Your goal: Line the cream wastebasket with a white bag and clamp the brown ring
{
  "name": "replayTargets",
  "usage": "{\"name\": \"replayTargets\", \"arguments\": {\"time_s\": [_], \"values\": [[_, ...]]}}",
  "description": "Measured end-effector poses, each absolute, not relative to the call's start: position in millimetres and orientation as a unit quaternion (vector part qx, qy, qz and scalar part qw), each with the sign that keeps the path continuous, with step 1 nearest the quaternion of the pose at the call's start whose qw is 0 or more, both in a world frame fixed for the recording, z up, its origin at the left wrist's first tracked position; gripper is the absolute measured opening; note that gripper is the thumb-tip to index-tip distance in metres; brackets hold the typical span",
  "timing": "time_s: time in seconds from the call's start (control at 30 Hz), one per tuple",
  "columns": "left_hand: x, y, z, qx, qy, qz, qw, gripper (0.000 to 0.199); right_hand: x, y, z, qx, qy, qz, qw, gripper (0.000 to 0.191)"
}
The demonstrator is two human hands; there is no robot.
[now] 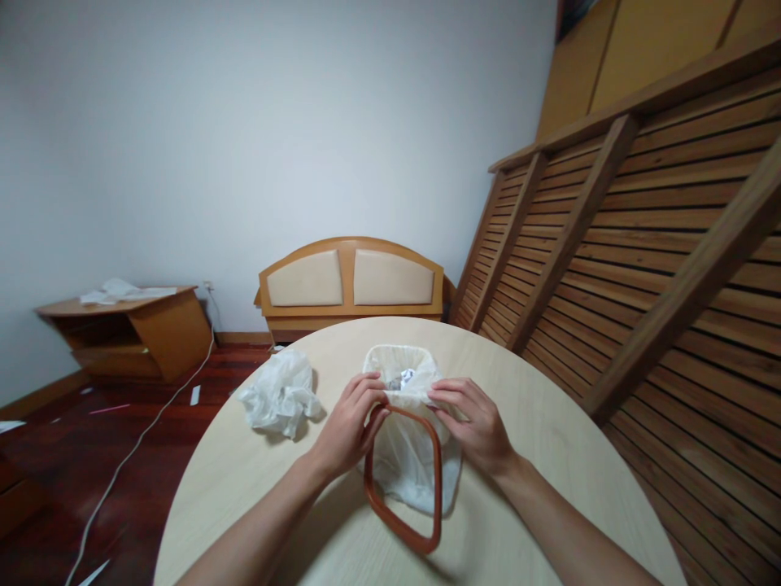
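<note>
A small bin stands on the round table in front of me, lined with a thin white plastic bag that is folded over its rim. Some crumpled pieces lie inside its mouth. My left hand pinches the bag's edge at the near left of the rim. Opposite it, my right hand pinches the edge at the near right. A brown rectangular ring with rounded corners hangs or leans against the bin's near side, its top by my left thumb; whether that hand also grips it, I cannot tell.
A crumpled white plastic bag lies on the round table, left of my left hand. Beyond stand a padded headboard and a low wooden cabinet. A slatted wooden frame leans at right. A cable crosses the floor.
</note>
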State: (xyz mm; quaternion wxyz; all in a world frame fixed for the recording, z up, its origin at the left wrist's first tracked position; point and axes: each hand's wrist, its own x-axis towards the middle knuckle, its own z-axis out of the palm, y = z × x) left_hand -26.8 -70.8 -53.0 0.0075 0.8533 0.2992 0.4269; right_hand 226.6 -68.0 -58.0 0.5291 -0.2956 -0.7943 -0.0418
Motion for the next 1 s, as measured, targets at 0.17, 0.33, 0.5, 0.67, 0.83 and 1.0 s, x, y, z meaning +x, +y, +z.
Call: {"name": "replayTargets", "arguments": {"time_s": [0.17, 0.33, 0.5, 0.67, 0.83, 1.0], "values": [[-28, -69, -55, 0.845, 0.293, 0.448, 0.003, 0.007, 232, -69, -58, -0.276, -0.808, -0.023, 0.52, 0.015], [-28, -69, -54, 0.834, 0.283, 0.473, 0.011, 0.007, 231, -68, -58, -0.219, -0.85, -0.007, 0.479, 0.011], [-30, -70, -53, 0.831, 0.271, 0.485, 0.034, 0.009, 230, -72, -55, -0.198, -0.859, -0.028, 0.472, 0.004], [-32, -69, -54, 0.833, 0.256, 0.488, 0.05, 0.01, 230, -79, -48, -0.234, -0.787, -0.115, 0.56, 0.019], [-32, -70, -55, 0.842, 0.232, 0.483, 0.057, 0.013, 225, -77, -52, -0.264, -0.852, -0.084, 0.445, 0.059], [-31, -69, -58, 0.828, 0.244, 0.499, 0.074, 0.012, 226, -66, -66, -0.267, -0.871, -0.058, 0.409, 0.073]]}}
